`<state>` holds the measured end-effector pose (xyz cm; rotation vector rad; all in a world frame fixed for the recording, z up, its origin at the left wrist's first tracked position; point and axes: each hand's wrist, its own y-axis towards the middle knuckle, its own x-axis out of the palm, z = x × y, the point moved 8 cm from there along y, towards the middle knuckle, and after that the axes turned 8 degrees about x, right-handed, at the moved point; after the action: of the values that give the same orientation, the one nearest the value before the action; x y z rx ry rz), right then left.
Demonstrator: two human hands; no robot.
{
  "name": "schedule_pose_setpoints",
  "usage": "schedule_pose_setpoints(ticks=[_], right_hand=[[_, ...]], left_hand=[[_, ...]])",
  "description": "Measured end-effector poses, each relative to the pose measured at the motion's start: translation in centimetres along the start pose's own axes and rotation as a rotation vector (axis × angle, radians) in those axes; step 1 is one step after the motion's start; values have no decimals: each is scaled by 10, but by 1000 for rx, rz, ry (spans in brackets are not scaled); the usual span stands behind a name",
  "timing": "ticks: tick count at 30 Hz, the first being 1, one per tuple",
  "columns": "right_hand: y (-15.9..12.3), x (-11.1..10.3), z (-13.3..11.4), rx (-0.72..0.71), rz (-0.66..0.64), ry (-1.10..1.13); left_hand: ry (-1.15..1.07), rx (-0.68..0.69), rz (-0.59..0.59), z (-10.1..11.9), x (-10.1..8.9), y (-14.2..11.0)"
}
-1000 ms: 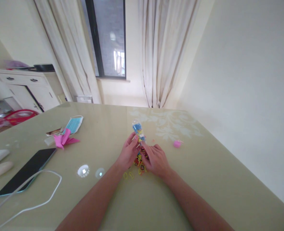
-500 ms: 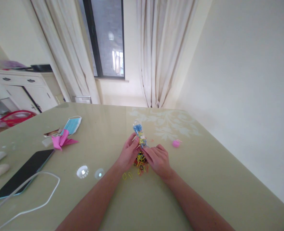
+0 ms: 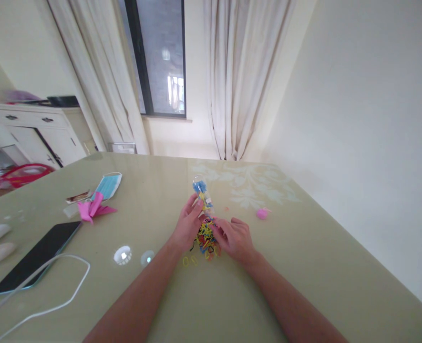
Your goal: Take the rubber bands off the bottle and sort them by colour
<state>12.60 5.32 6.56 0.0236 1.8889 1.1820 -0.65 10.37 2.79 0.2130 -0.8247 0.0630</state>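
Observation:
My left hand [image 3: 187, 225] is closed around a small clear plastic bottle [image 3: 205, 196] with blue and yellow rubber bands inside. The bottle is tilted, with its rounded end up and its mouth low toward me. Fingers curled, my right hand [image 3: 235, 238] is at the mouth of the bottle; whether its fingertips pinch a band is too small to tell. Below the mouth lies a heap of coloured rubber bands [image 3: 207, 237], partly hidden by my fingers. Two loose yellow bands [image 3: 190, 261] rest on the table [image 3: 211, 300] left of the heap.
A small round pink object [image 3: 262, 213] lies to the right. On the left are a pink paper crane [image 3: 94, 208], a blue face mask [image 3: 107, 186], a dark tablet [image 3: 41, 255] and a white cable [image 3: 73, 297]. A wall [image 3: 368, 119] flanks the table's right side.
More rubber bands, many of them yellow and blue, have dropped onto the heap. The bottle looks emptier and has moved slightly left. My right fingers have shifted slightly from its mouth.

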Motion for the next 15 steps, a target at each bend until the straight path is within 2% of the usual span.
schedule_pose_setpoints(ticks=[4, 12, 15], right_hand=[[0, 4, 0, -6, -33, -29], [2, 7, 0, 6, -89, -6], [2, 10, 3, 24, -109, -9]], left_hand=[[55, 23, -7, 1, -1, 1], [298, 111, -101, 7, 0, 3], [341, 129, -85, 9, -2, 3]])
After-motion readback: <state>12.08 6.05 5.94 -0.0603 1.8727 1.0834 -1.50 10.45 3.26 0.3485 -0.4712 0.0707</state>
